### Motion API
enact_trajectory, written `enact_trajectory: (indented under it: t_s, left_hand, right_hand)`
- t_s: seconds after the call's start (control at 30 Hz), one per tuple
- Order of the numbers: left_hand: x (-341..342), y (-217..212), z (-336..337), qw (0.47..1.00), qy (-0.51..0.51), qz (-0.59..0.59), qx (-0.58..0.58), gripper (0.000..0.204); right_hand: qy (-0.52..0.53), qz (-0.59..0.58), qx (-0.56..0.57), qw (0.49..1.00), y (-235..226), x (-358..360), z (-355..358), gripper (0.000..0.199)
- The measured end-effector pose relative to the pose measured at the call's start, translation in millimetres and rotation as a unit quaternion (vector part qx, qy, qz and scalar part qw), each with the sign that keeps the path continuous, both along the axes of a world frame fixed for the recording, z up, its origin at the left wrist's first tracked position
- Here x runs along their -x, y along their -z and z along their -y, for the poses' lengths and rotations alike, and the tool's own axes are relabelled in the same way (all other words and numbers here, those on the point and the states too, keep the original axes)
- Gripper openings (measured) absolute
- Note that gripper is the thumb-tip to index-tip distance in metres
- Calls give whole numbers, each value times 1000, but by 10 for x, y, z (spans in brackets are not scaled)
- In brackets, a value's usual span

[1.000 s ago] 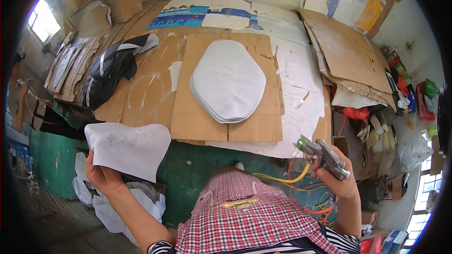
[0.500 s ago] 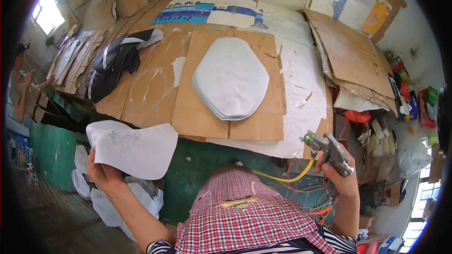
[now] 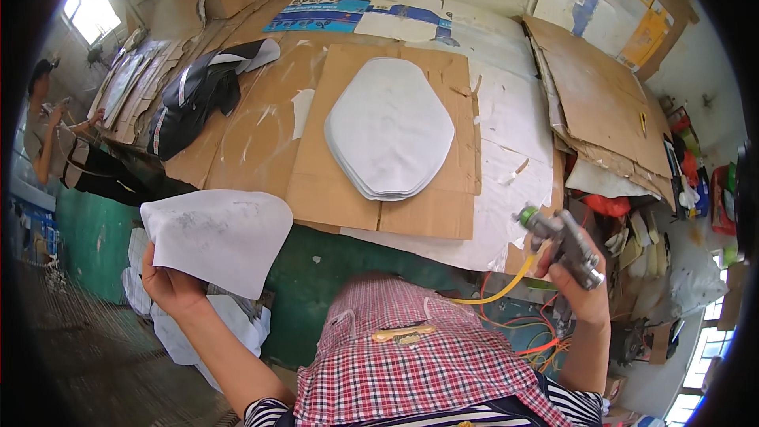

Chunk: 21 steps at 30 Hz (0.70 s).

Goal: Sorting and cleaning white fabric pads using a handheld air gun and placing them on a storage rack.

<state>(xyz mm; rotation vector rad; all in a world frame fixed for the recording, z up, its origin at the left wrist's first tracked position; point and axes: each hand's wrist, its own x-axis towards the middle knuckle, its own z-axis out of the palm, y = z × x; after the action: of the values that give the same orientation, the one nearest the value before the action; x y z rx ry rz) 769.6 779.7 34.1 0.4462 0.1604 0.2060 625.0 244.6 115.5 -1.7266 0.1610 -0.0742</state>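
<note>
My left hand holds a white, rounded fabric piece out to my left, off the table's near edge. My right hand grips a grey spray gun with a green tip and a yellow hose, held at the table's right near corner. On the table, a stack of white oval fabric pieces lies on a cardboard sheet, in front of me and apart from both hands.
A black and white fabric bundle lies at the table's left. Cardboard sheets pile up at the right. White pieces lie on the floor below my left hand. Another person stands far left. Clutter fills the right side.
My left hand has shifted the white piece slightly up and right. My right hand has tilted the spray gun and kept it near the table's right corner.
</note>
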Motion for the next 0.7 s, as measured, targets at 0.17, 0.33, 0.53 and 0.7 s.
enact_trajectory:
  t_s: [0.17,0.33,0.53,0.7]
  left_hand:
    - [108,66,-41,1000,-26,1,-1,44]
    - [215,-29,51,990,-120,-51,-51,41]
    - [396,-22,-35,991,-118,-31,-55,38]
    - [609,-13,-53,978,-186,-60,-68,38]
  right_hand:
    - [-15,-18,-5,1000,-4,46,174,54]
    - [-15,4,-17,1000,65,-105,202,54]
    - [-15,-4,-27,1000,116,-219,296,53]
    - [-60,-18,-29,998,40,-158,306,58]
